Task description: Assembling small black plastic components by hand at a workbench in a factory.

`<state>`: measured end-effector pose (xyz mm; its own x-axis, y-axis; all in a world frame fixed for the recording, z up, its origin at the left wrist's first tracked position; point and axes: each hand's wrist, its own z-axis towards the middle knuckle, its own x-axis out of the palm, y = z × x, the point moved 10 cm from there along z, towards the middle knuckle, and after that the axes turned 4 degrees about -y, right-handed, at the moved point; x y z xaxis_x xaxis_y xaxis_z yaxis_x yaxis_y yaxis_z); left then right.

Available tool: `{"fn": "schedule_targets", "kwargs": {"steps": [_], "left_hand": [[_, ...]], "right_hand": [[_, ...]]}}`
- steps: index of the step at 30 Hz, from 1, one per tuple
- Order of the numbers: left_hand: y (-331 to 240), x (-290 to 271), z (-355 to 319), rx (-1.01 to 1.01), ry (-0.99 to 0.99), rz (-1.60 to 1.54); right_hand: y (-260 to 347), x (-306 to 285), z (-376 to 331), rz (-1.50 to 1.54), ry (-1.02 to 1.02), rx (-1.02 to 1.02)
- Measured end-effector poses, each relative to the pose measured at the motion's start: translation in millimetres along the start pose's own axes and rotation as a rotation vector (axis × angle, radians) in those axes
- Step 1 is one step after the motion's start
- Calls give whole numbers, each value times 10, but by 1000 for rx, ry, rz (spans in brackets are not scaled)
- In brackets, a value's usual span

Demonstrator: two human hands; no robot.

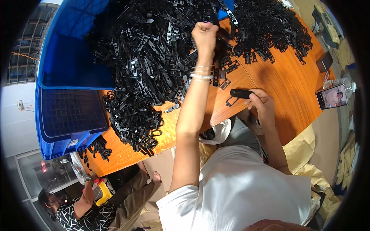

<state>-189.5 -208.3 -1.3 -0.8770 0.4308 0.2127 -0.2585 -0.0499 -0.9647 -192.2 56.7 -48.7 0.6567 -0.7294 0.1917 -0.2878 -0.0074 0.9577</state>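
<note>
My left hand (204, 37) is stretched forward over the table, its fingers closed at the edge of a large heap of black plastic parts (154, 50). Dark, blurred shapes lie just beyond those fingers, and what they grip is hidden. Nearer to me, my right hand (263, 104) pinches the end of an elongated black plastic piece (241, 93), raised above the wooden table. Just under that piece a thin black rectangular frame part (231, 101) shows; whether it is joined to the piece I cannot tell.
A second heap of frame-like black parts (266, 30) covers the far right. Blue crates (73, 115) stand at the left beside a smaller pile (133, 123). A propped phone (332, 97) is at the right edge. Another person (84, 204) sits at lower left.
</note>
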Motion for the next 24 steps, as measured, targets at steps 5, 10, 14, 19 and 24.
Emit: {"fn": "schedule_targets", "kwargs": {"steps": [5, 10, 14, 19, 24], "left_hand": [[-252, -7, -583, -301, 230, -323], [-258, 29, -1168, -511, 511, -231], [-360, -17, -1514, -417, 630, 94], [-456, -244, -1559, -278, 470, 195], [-505, -196, -1887, -393, 574, 123]], "right_hand": [[183, -164, 51, 49, -85, -104], [492, -36, 55, 30, -16, -205], [695, 175, -16, 37, 116, -341], [643, 275, -113, 17, 136, -383], [666, 388, -205, 64, 122, -433]]}}
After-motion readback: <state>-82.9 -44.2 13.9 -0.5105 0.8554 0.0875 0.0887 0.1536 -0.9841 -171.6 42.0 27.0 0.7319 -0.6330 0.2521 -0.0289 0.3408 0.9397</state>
